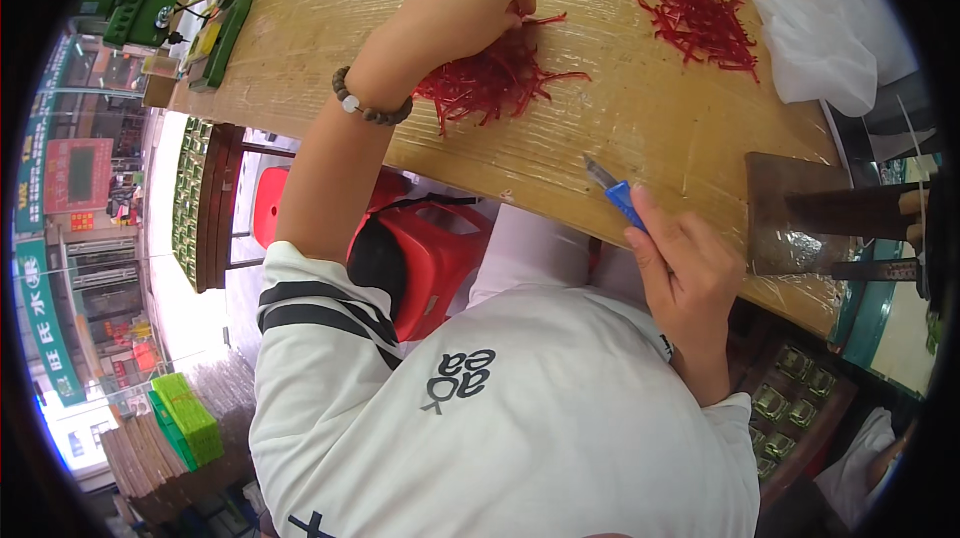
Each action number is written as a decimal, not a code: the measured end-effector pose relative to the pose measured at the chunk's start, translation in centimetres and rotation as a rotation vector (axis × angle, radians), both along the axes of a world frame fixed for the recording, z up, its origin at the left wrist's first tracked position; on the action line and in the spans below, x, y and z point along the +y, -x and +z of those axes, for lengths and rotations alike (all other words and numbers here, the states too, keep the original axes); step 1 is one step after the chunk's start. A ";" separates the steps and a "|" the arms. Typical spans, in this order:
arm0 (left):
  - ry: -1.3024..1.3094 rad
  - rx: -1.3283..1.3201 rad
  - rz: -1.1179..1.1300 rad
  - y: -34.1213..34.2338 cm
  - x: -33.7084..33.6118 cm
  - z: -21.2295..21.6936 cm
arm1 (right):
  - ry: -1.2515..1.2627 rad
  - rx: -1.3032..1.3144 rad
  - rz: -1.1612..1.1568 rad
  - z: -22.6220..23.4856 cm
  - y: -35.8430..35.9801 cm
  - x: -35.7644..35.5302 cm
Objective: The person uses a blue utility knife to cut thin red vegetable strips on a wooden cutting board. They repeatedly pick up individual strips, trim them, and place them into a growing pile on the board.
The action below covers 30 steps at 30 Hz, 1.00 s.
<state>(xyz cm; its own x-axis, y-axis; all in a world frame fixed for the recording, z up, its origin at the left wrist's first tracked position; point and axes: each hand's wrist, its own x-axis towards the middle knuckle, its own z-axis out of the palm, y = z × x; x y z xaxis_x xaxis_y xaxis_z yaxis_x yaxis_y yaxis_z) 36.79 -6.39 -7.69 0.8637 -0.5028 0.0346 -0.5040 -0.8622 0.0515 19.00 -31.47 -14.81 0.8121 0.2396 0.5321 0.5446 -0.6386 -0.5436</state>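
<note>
My left hand, with a beaded bracelet on the wrist, reaches over a pile of thin red pieces on the table. Its fingertips are pinched together, and a thin red piece shows beside them. In my right hand is a utility knife with a blue handle. Its blade points up and left, a little above the table near the front edge, apart from the pile. A second pile of the same red pieces lies farther right. Exactly what the red pieces are I cannot tell.
A plastic-covered wooden table spans the front. White plastic bags lie at its far right, near a brown block. A green machine stands at the far left. Red stools are below the table's edge.
</note>
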 end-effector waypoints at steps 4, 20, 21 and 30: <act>0.109 -0.078 0.009 0.8 0.4 0.6 | 0.014 -0.001 -0.003 -0.1 0.1 0.0; 1.086 -0.183 0.273 6.2 5.7 -2.5 | 0.024 0.032 0.005 0.2 0.2 -0.1; 1.110 -0.179 0.286 6.7 5.5 -2.7 | 0.022 0.032 0.008 0.1 0.2 -0.1; 1.274 0.101 0.178 12.2 -2.0 -4.8 | -0.087 0.021 0.012 -0.1 0.1 -0.3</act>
